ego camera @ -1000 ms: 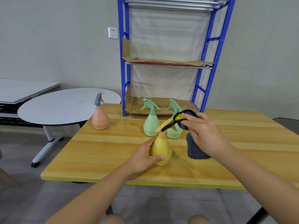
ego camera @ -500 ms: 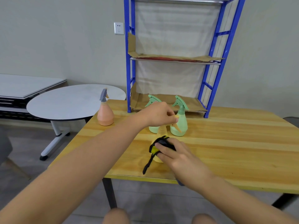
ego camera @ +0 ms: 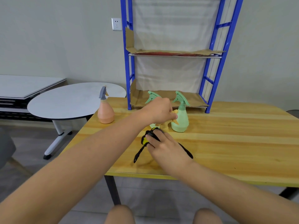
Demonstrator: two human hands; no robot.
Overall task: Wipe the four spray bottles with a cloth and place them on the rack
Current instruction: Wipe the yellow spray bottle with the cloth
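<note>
My left hand (ego camera: 160, 110) grips the spray head of the yellow bottle (ego camera: 165, 126), whose body is mostly hidden. My right hand (ego camera: 163, 143) presses the dark cloth (ego camera: 140, 152) around that bottle's body, and cloth ends hang out on both sides. Just behind stand two green spray bottles, one to the right (ego camera: 180, 117) and one (ego camera: 152, 97) partly hidden by my left hand. An orange bottle with a grey head (ego camera: 105, 110) stands at the table's far left. The blue rack (ego camera: 210, 65) rises at the back of the table.
Cardboard sheets line the rack's lower shelf (ego camera: 191, 97) and middle shelf (ego camera: 174, 52). The wooden table (ego camera: 234, 139) stretches to the right. A round white table (ego camera: 69, 101) stands to the left, and my knees show at the bottom edge.
My left hand moved from the yellow bottle's body up to its spray head. My right hand with the cloth came down from the head onto the body.
</note>
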